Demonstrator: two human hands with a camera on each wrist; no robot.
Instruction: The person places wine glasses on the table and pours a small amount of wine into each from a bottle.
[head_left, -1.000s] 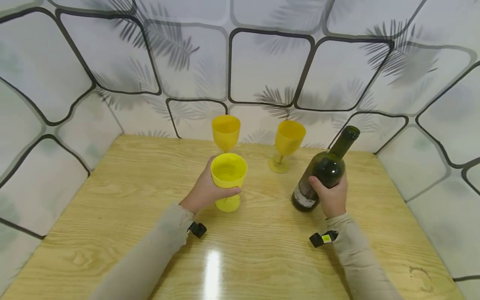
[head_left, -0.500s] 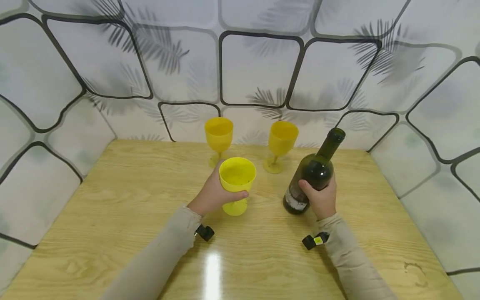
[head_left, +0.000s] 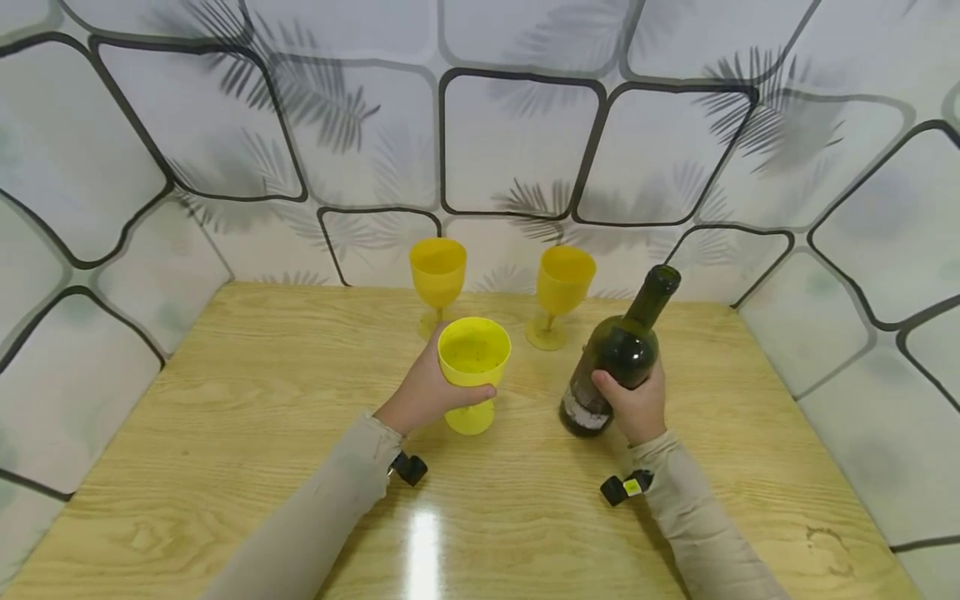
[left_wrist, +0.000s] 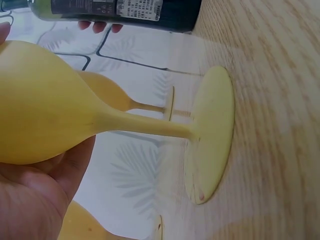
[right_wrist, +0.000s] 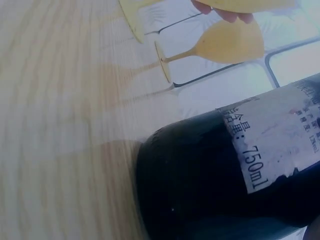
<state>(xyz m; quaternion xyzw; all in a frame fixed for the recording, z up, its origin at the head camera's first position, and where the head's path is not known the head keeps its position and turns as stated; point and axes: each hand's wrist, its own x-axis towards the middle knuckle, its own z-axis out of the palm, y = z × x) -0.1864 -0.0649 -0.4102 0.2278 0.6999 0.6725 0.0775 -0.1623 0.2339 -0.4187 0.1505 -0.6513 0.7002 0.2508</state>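
My left hand (head_left: 431, 387) grips the bowl of a yellow goblet (head_left: 476, 354), thumb across its near side. Its round foot (left_wrist: 212, 135) shows in the left wrist view, at or just above the tabletop; contact is hard to tell. My right hand (head_left: 637, 404) is wrapped round a dark green wine bottle (head_left: 626, 350), which leans to the right with its neck up and uncapped. A pale label reading 750ml (right_wrist: 275, 145) faces the right wrist camera. Whether the bottle's base touches the table cannot be told. The bottle stands to the right of the held goblet, apart from it.
Two more yellow goblets stand upright near the wall, one at the back left (head_left: 438, 271) and one at the back right (head_left: 564, 279). The wooden table (head_left: 247, 400) meets a patterned wall (head_left: 521, 142) behind, with walls on both sides too.
The left hand has brought its goblet rightward, uncovering part of the back left goblet's foot. The bottle has shifted slightly left and nearer in the right hand. The head view has turned slightly.
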